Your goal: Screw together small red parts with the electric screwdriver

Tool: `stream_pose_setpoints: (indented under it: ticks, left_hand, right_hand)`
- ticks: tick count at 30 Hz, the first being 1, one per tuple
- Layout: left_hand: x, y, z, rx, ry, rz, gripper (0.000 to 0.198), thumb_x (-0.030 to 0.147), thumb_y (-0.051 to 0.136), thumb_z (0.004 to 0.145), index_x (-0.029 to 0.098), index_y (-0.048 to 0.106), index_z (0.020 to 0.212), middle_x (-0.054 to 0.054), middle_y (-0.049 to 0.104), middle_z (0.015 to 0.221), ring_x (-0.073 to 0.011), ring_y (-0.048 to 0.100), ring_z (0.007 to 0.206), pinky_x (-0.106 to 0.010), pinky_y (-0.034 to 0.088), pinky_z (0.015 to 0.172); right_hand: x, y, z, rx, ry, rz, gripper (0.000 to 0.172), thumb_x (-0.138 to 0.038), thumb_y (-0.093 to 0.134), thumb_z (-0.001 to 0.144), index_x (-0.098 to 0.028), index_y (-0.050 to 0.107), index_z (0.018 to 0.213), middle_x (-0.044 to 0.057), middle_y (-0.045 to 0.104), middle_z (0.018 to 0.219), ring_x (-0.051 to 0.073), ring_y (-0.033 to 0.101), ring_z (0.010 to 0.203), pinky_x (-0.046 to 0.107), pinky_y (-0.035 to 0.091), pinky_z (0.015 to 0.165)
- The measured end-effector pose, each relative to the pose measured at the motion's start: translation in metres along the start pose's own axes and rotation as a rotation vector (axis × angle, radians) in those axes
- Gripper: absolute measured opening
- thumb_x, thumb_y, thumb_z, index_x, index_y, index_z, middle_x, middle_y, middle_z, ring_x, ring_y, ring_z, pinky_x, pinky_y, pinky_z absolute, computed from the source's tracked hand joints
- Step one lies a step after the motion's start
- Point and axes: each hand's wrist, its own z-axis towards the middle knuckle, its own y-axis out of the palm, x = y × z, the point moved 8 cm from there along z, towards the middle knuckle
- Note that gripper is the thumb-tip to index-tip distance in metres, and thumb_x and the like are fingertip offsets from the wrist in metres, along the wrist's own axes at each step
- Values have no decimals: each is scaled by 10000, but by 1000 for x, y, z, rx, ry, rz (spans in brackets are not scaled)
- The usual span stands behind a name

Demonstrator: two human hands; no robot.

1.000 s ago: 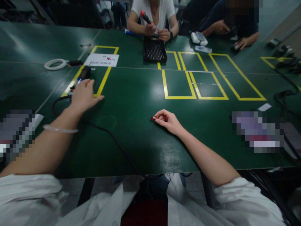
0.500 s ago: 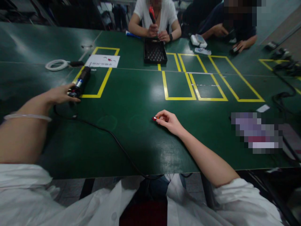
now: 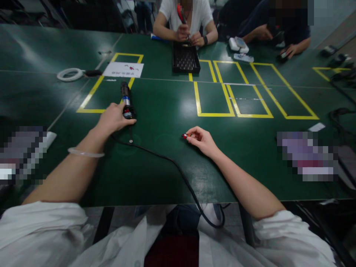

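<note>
My left hand point(image 3: 113, 119) is closed around the near end of a black cylindrical corded tool point(image 3: 126, 97). A silver and blue band rings the tool, and its slimmer end points away from me. A black cord point(image 3: 172, 161) leads from my left hand's area across the table and over the front edge. My right hand point(image 3: 204, 141) rests low over the table right of centre, thumb and fingers pinching a small red and orange piece point(image 3: 184, 136). White shows on that piece too; it is too small to name.
Yellow tape outlines point(image 3: 215, 114) mark the green table point(image 3: 155, 174). A white card point(image 3: 124, 69) and a coiled white cable point(image 3: 69, 75) lie at the far left. Across the table, a person holds a red-handled tool point(image 3: 181, 15) over a black tray point(image 3: 185, 69); another person sits at right.
My left hand has carried the corded tool rightward, out of the left tape outline, and the tool now points straighter ahead. The cord has shifted right. My right hand keeps its pinch nearly in place.
</note>
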Motion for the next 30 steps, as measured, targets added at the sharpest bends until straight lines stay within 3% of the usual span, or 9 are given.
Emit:
stream_pose_setpoints:
  ticks: [4, 8, 13, 17, 23, 27, 30]
  left_hand:
    - [76, 12, -19, -72, 50, 124, 740, 549, 786, 750, 104, 546, 1290, -146, 576, 1026, -294, 599, 925, -392, 525, 812]
    - [147, 17, -41, -78, 155, 91, 762, 507, 766, 771, 129, 500, 1377, -185, 575, 1105, -352, 598, 999, -407, 524, 791]
    - [207, 26, -67, -118, 300, 67, 781, 452, 769, 783, 137, 449, 1423, -183, 578, 1202, -335, 592, 1057, -379, 517, 810]
    - [224, 29, -80, -92, 371, 9, 840, 427, 797, 759, 178, 404, 1458, -158, 579, 1223, -306, 598, 1047, -368, 500, 836]
    - [222, 36, -82, -127, 358, -25, 844, 458, 769, 787, 138, 381, 1465, -166, 573, 1230, -315, 596, 1068, -391, 493, 863]
    - [224, 34, -83, -126, 350, -11, 800, 488, 754, 804, 137, 418, 1439, -171, 567, 1266, -319, 591, 1089, -386, 496, 862]
    - [226, 34, -86, -116, 340, -13, 805, 499, 736, 820, 136, 405, 1457, -183, 549, 1300, -327, 578, 1106, -389, 505, 848]
  right_hand:
    - [-4, -4, 0, 29, -59, -33, 313, -400, 727, 801, -206, 588, 1004, 7, 619, 881, 99, 499, 646, 257, 424, 619]
    - [-10, -7, -2, 30, -120, -186, 156, -317, 661, 852, -207, 599, 944, 6, 598, 840, 114, 500, 652, 265, 417, 617]
    - [-18, -8, -4, 42, -205, -349, 56, -260, 610, 873, -210, 588, 886, 15, 576, 843, 136, 525, 686, 281, 432, 638]
    - [-20, -5, -6, 30, -253, -463, 24, -199, 591, 866, -212, 571, 869, 13, 551, 833, 143, 517, 689, 285, 436, 663]
    - [-26, 0, -9, -41, -283, -541, 52, -158, 603, 862, -206, 586, 859, 12, 537, 820, 157, 525, 730, 285, 420, 691]
    - [-27, -4, -10, -28, -285, -540, 33, -198, 622, 892, -209, 646, 912, 41, 572, 919, 175, 556, 819, 302, 449, 738]
    - [-26, -5, -10, 5, -271, -535, 54, -217, 625, 902, -202, 672, 881, 36, 569, 866, 163, 553, 740, 299, 448, 691]
